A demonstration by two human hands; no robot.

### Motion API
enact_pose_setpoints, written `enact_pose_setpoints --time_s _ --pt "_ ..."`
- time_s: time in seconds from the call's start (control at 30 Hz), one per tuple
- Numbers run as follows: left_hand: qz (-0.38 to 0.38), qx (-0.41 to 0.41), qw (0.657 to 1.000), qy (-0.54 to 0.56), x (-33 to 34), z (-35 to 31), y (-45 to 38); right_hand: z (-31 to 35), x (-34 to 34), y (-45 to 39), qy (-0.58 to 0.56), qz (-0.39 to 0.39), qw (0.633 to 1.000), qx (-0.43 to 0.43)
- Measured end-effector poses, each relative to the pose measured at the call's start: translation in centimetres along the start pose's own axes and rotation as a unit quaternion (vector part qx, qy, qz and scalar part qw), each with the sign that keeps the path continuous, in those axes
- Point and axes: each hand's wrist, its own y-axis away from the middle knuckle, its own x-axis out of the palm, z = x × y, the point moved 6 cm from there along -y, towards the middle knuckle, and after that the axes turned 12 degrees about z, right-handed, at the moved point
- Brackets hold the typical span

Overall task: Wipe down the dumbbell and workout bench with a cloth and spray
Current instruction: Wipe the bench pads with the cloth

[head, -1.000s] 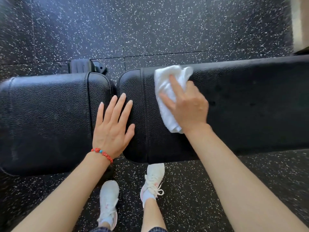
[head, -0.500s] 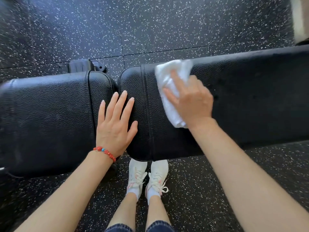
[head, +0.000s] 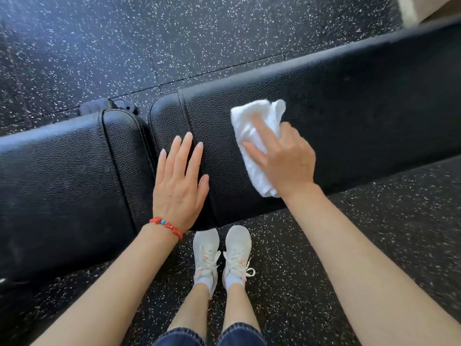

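Note:
A black padded workout bench (head: 361,101) runs across the view in two pads, with a gap between the seat pad (head: 62,186) and the long back pad. My right hand (head: 284,161) presses a folded white cloth (head: 252,126) flat on the long pad, a little right of the gap. My left hand (head: 179,183), with a red bead bracelet at the wrist, lies flat with fingers spread at the left end of the long pad beside the gap. No dumbbell or spray bottle is in view.
Black speckled rubber floor (head: 174,33) surrounds the bench. My two white sneakers (head: 222,255) stand close against the bench's near side. A black frame part (head: 99,106) pokes out behind the gap. A pale object (head: 424,6) sits at the top right corner.
My right hand has slid the cloth to the right along the long pad. My feet have come together and stepped right. The left hand stays flat near the gap.

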Motion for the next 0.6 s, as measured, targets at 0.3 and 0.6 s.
enact_pose_setpoints --time_s 0.3,0.6 --pt "0.019 0.024 0.999 0.012 0.0 -0.8 -1.1 0.9 -0.5 4.1 -0.064 0.054 0.985 0.153" --pt "0.029 0.034 0.999 -0.007 -0.5 -1.4 -1.9 -4.4 -0.7 5.6 -0.038 0.035 0.984 0.17"
